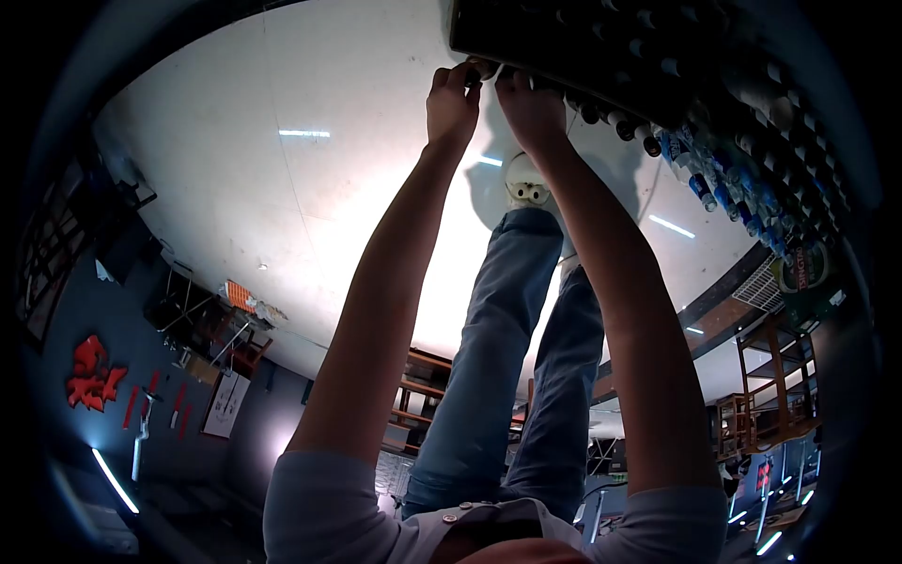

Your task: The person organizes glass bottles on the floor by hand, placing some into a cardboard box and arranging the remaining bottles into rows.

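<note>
At the top of the head view both my arms stretch out ahead of me, low over the pale floor. My left hand [453, 108] has its fingers curled against a small dark rounded thing [483, 70], too dim to name. My right hand [533, 111] is just to its right, fingers bent in by the lower edge of a long dark box-like thing [564, 47]. Whatever the right fingers hold, if anything, is hidden in shadow. Beneath the right hand shows the toe of my light shoe [526, 179] with two eye-like dots.
Rows of bottles, several with blue labels [700, 183], stand along the right. A green carton [813, 282] and a wooden chair [775, 385] are further down that side. On the left are an orange item [241, 296] and red wall decorations [91, 374].
</note>
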### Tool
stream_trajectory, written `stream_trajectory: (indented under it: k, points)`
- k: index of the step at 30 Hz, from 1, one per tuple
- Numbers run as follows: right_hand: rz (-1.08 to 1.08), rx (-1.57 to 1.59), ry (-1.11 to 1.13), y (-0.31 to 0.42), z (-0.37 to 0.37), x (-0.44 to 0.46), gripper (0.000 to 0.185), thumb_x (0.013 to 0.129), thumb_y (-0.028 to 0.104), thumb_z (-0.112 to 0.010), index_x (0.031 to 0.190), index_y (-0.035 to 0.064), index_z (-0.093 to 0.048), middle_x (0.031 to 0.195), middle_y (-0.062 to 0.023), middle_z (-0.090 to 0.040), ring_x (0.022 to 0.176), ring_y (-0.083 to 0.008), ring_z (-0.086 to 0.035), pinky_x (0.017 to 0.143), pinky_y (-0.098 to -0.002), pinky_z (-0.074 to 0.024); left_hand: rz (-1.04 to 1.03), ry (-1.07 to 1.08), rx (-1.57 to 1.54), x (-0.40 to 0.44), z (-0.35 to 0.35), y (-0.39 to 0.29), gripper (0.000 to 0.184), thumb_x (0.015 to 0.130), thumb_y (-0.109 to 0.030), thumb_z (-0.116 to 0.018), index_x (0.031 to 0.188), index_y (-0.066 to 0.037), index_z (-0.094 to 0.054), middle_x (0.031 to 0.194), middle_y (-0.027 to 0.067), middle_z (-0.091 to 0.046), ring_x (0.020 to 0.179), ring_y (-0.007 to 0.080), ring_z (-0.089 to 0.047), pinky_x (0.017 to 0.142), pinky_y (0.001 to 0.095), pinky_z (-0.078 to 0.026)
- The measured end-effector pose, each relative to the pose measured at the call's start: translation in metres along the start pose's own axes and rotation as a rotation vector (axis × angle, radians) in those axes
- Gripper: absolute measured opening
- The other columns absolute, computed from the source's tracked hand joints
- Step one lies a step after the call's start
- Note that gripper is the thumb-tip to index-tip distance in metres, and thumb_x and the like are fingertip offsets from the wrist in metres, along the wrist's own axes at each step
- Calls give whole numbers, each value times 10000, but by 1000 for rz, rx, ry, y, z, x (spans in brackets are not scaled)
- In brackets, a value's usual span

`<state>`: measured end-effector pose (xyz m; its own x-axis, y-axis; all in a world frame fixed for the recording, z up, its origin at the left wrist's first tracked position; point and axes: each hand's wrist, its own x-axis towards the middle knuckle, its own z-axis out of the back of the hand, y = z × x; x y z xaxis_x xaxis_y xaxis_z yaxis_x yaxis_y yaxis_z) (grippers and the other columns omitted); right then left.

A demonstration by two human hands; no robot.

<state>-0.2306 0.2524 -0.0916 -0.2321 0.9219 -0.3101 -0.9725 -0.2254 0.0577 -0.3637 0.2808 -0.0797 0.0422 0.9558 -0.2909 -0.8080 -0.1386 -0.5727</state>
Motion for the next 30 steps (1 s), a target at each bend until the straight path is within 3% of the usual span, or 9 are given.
stream_trajectory:
  k: [3,5,9,12,15,20,23,25,30]
  points:
    - [45,-16,-134,-1,-6,3,160,716,158,-645,868,109,-635,917,-75,-587,601,-229,-644,486,-325,-529,-43,46,54,8,2,5,250,814,-72,-662,1060,-65,-618,929,148,-597,769,258,-653,699,339,-556]
    - [42,97,-196,-4,-7,6,94,698,159,-649,781,115,-645,892,-83,-587,637,-233,-640,529,-337,-530,-62,72,40,12,1,8,258,798,-93,-664,1050,-89,-611,929,148,-586,781,342,-623,678,432,-527]
    - [12,101,-333,-4,-2,14,72,688,153,-648,749,116,-644,871,-90,-582,641,-228,-628,531,-355,-521,-52,60,23,13,-2,6,266,779,-77,-672,1036,-81,-606,942,141,-583,792,326,-626,681,417,-531]
    - [-9,-11,-294,-3,4,10,154,693,134,-633,840,97,-659,867,-99,-589,627,-243,-618,522,-352,-512,46,110,-30,12,1,1,292,790,-57,-677,1070,-47,-598,1006,122,-571,833,225,-662,764,307,-571]
    - [-89,9,-279,0,-3,10,229,709,127,-624,931,78,-650,902,-121,-604,646,-256,-628,523,-355,-514,65,87,-116,9,-6,6,371,742,-10,-678,1093,-43,-562,1082,152,-529,865,269,-635,755,334,-564]
    - [-112,88,-242,-6,9,-5,356,755,121,-595,1102,43,-574,935,-171,-615,612,-249,-641,502,-366,-530,207,161,-113,-10,-5,3,768,692,-30,-747,1337,-34,-332,1277,194,-352,993,269,-589,802,333,-537]
    - [-71,209,-142,-10,23,-29,387,779,127,-587,1144,11,-531,1051,-149,-596,878,-274,-628,490,-324,-561,212,138,-109,-42,2,1,800,681,-51,-760,1351,-40,-324,1261,196,-361,963,255,-586,796,336,-528]
    - [-82,300,-180,-13,46,-50,389,796,106,-571,1177,40,-526,1191,-117,-546,1002,-310,-573,499,-333,-564,198,182,-107,-66,10,2,730,686,-47,-752,1311,-32,-376,1220,187,-399,953,258,-588,781,341,-533]
    - [-83,760,-66,-24,88,-120,383,795,72,-558,1177,84,-540,1132,-114,-552,1038,-284,-550,757,-379,-535,97,227,-9,-122,48,-32,220,757,-122,-720,951,-53,-642,830,86,-657,760,192,-655,706,319,-528]
